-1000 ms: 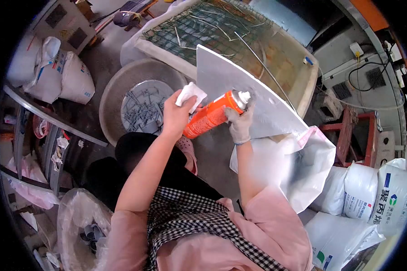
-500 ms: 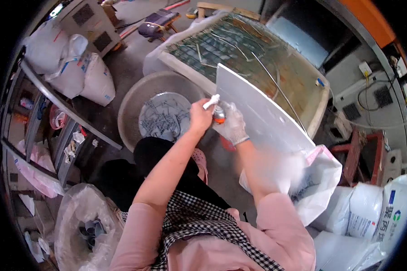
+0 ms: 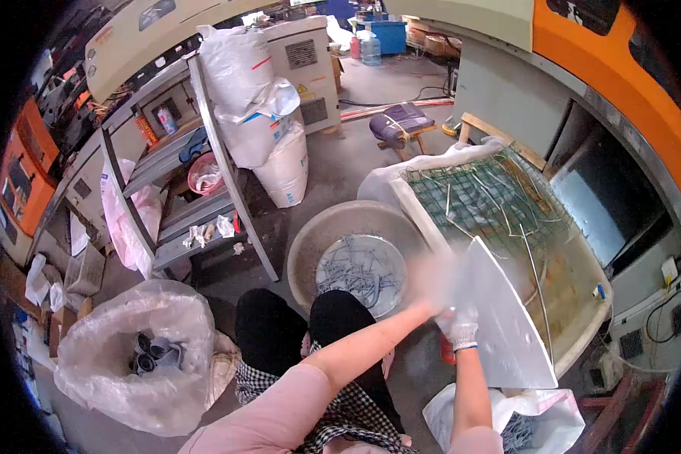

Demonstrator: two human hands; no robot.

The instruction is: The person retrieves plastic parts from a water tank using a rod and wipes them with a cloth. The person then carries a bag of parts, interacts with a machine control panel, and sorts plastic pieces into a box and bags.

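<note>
My bare left hand [image 3: 430,281] is smeared by motion beside the lower left part of a white board [image 3: 499,318]. Its fingers and anything in them cannot be made out. Close against it, my right hand [image 3: 459,327] wears a whitish knit glove and looks closed. A small reddish bit shows at the glove's edge, but the thing it belongs to is mostly hidden. The board leans at the side of a water-filled tub [image 3: 594,321]. Left of my hands stands a round grey basin [image 3: 304,253] with many thin grey plastic pieces [image 3: 359,268] in it.
At lower left a plastic-lined container [image 3: 91,356] holds dark grey fittings [image 3: 155,354]. A white sack [image 3: 564,420] with grey pieces stands at lower right. A metal ladder-like frame [image 3: 234,174], stacked sacks [image 3: 280,163] and a small stool [image 3: 402,125] are farther off.
The view has swung up and left. Half a second ago my left hand held a small white piece and my gloved right hand a grey-and-orange object; both are now blurred or hidden.
</note>
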